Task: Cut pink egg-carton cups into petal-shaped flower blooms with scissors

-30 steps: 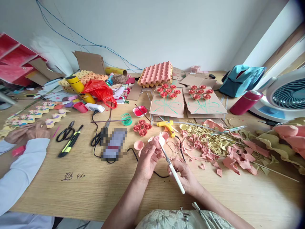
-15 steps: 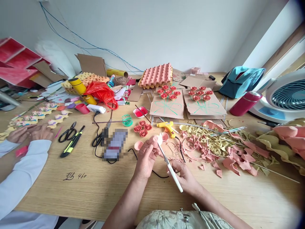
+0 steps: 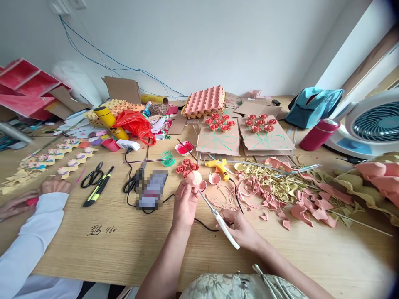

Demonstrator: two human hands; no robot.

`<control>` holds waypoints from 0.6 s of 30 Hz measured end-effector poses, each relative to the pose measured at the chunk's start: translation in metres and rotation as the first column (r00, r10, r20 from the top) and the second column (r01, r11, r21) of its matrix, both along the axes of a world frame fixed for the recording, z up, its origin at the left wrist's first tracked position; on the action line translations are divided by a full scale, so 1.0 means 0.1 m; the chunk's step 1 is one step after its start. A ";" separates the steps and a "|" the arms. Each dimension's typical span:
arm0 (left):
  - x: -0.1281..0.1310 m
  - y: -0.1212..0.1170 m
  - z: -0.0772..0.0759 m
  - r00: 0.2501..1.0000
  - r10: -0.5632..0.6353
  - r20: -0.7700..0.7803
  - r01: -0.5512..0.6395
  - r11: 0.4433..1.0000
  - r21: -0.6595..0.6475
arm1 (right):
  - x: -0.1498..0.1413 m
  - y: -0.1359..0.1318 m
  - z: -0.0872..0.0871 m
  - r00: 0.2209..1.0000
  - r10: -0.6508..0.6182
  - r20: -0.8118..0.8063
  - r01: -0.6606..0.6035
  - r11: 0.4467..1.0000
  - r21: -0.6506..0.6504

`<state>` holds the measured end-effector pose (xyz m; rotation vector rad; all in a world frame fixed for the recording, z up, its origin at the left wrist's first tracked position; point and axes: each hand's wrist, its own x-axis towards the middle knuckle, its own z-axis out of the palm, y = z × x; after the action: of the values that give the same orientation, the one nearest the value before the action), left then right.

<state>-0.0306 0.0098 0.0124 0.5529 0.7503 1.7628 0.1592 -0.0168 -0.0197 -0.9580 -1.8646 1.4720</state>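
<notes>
Far to the left of the yellow plastic glue gun (image 3: pixel 220 169), a co-worker's hand (image 3: pixel 56 185) in a white sleeve rests on the table; nearer, still left of the gun, lie black-handled metal scissors (image 3: pixel 90 177) and a black-and-yellow cutter knife (image 3: pixel 99 187). Just left of the gun sit red, rose-shaped pulp flowers (image 3: pixel 187 166). In front of them, to the gun's near left, the left hand (image 3: pixel 184 203) pinches a pale pink, rounded, cup-like piece of moulded pulp (image 3: pixel 193 178) between thumb and fingers, off the table. White-handled, slim-bladed scissors (image 3: pixel 227 230) slant up towards its lower edge; contact at the tips cannot be confirmed. Nearer than the gun, the right hand (image 3: pixel 245 232) has its fingers closed on the handle. In my judgement, sound cutting calls for a light pinch that does not crush the thin wall, left fingertips clear of the blade line, short snips, and the piece turned into the blades. Pink and yellow pulp scraps (image 3: pixel 268 191) lie right of the gun.
</notes>
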 end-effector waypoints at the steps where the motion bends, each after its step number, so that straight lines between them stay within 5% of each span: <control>1: -0.04 0.01 0.01 1.000 0.021 0.019 -0.021 1.000 0.008 | 0.00 -0.01 -0.01 1.000 0.004 0.002 -0.004 1.000 0.004; 6: -0.24 0.10 0.03 0.975 0.220 0.013 -0.220 0.975 0.022 | -0.01 -0.02 0.01 0.994 -0.066 -0.089 0.068 0.998 0.011; 12: -0.34 0.12 -0.04 0.887 0.340 -0.314 -0.350 0.936 0.025 | 0.05 0.02 0.14 0.921 -0.240 -0.308 0.211 0.969 -0.126; 15: -0.42 0.06 -0.06 0.769 0.331 -0.547 -0.360 0.931 0.057 | 0.06 0.03 0.23 0.895 -0.286 -0.342 0.246 0.957 -0.157; 18: -0.52 -0.05 -0.04 0.552 0.325 -0.768 -0.360 0.923 0.132 | 0.06 0.01 0.27 0.895 -0.288 -0.341 0.248 0.956 -0.156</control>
<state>-0.0825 0.0051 0.0083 1.2643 1.5996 1.8224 0.1656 -0.0156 0.0070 -0.8837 -1.3435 1.4731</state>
